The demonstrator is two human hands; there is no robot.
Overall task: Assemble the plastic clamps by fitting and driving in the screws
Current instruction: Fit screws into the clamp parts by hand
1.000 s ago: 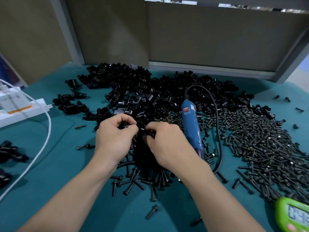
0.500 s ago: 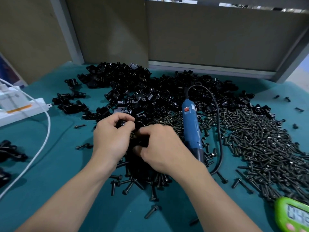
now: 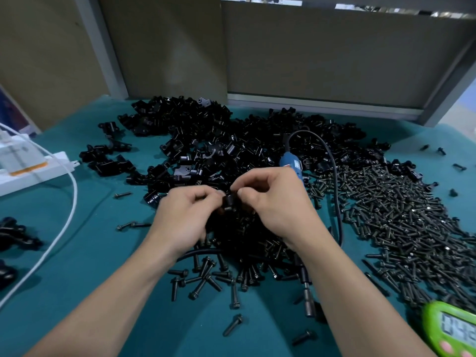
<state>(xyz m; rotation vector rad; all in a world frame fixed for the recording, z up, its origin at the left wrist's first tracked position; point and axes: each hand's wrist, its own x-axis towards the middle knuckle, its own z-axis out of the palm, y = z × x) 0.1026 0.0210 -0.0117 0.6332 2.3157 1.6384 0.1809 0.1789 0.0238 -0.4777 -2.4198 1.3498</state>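
My left hand (image 3: 184, 219) and my right hand (image 3: 277, 204) meet over the middle of the table, both pinching one small black plastic clamp (image 3: 228, 201) between their fingertips. Whether a screw sits in it I cannot tell. A large heap of black clamp parts (image 3: 219, 140) lies behind the hands. Loose black screws (image 3: 401, 215) cover the right side, and more screws (image 3: 206, 275) lie in front of my wrists. The blue electric screwdriver (image 3: 291, 164) lies on the table, mostly hidden behind my right hand, its black bit end (image 3: 307, 300) showing near my right forearm.
A white power strip (image 3: 33, 168) with a white cable (image 3: 69, 210) sits at the left. More black parts (image 3: 13, 233) lie at the left edge. A green timer (image 3: 453, 329) is at the bottom right corner. Grey panels stand behind the teal table (image 3: 90, 253).
Both hands have lifted and shifted right. My right hand has turned palm-down over the clamp, with its fingertips now pinching the clamp from the right.
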